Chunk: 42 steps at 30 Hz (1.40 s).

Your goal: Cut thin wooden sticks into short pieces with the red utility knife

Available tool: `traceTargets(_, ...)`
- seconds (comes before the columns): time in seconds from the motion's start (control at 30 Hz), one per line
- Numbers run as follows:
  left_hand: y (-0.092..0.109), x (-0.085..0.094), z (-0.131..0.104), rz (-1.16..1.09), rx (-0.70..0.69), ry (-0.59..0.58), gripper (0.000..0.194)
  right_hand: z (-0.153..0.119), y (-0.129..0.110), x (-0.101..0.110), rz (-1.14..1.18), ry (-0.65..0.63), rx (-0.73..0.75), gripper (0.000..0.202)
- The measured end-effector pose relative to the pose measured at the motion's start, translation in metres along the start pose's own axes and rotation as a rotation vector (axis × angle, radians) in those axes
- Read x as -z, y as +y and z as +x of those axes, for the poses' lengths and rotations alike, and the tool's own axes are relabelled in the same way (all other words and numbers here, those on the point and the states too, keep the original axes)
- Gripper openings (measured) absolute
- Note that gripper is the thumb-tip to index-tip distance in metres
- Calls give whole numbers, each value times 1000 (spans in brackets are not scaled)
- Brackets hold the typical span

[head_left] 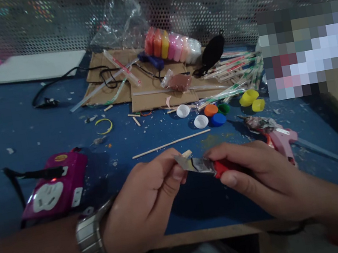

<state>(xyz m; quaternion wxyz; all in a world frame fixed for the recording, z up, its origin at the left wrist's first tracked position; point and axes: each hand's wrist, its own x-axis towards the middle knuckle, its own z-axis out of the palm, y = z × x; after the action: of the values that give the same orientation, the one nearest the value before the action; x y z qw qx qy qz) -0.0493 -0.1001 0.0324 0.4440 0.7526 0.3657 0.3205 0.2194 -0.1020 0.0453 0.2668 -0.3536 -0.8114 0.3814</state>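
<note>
Low over the front of the blue table, my two hands nearly meet. My right hand (261, 175) is closed round the red handle of a utility knife (201, 165), its blade pointing left. Between the thumb and fingers of my left hand (148, 197) is a short wooden stick (187, 154), mostly hidden, with its pale end showing just behind the blade. Whether the blade touches the wood I cannot tell. A longer thin wooden stick (172, 143) lies on the table beyond my hands.
At left stands a purple power strip (77, 167) with a plugged-in cord. A pink glue gun (281, 138) lies right, near yellow caps (248, 97) and a blue cap (218, 119). Cardboard (151, 100), wrapped sticks (240, 67) and bagged colored clay (165, 49) sit at the back.
</note>
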Motion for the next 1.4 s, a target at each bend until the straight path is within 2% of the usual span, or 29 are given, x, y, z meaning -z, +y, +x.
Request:
traceTargets(0.13, -5, -2, -1, 19, -31, -41, 31, 3, -1, -2, 7, -7, -9, 17)
traceTargets(0.23, -2, -2, -1, -10, -49, -10, 32, 2, 0, -2, 12, -7, 8, 18)
traceTargets(0.37, 3, -4, -2, -70, -5, 46, 38, -4, 1, 1, -3, 10, 21, 16)
traceTargets(0.83, 2, -1, -2, -60, -6, 100, 42, -4, 3, 1, -16, 23, 21, 12)
traceTargets(0.97, 3, 1, -1, -20, -21, 122, 41, -5, 3, 1, -29, 26, 18, 13)
traceTargets(1.2, 5, 5, 4, 144, -76, 97, 34, -2, 4, 1, -48, 19, 1, 15)
traceTargets(1.4, 2, 5, 3, 177, -111, 71, 28, -4, 1, -1, -37, 22, 23, 12)
